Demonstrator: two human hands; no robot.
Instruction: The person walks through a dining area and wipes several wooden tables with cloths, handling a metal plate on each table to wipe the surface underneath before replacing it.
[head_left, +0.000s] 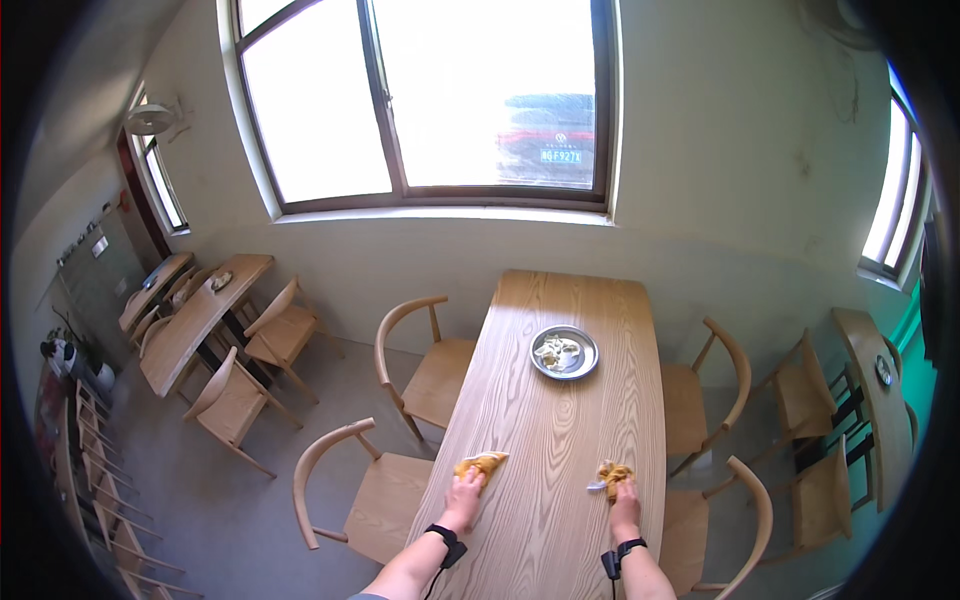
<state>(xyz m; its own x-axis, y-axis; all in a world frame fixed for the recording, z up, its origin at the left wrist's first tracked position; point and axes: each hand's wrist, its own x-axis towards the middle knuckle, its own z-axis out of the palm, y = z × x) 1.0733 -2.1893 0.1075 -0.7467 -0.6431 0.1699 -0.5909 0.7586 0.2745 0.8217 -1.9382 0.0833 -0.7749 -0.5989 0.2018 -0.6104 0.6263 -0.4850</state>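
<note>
Before me stretches a long wooden table (555, 442) with a bold grain. My left hand (463, 501) presses a yellow-brown cloth (480, 466) with a white edge onto the tabletop near its left side. Close to the right side, my right hand (624, 510) is on a second, bunched yellow-brown cloth (615, 476), whose pale corner sticks out to the left. Both wrists wear black straps with small devices and cables. Farther along the table sits a round metal plate (589, 369), apart from both hands, holding several pale, crumpled pieces that look like dumplings or scraps.
Wooden armchairs flank the table: two on the left (386, 495) (439, 375) and two on the right (682, 409) (686, 532). A wall with a large window (435, 196) rises beyond the far end. Other wooden tables stand left (187, 337) and right (862, 345), each bearing a dish.
</note>
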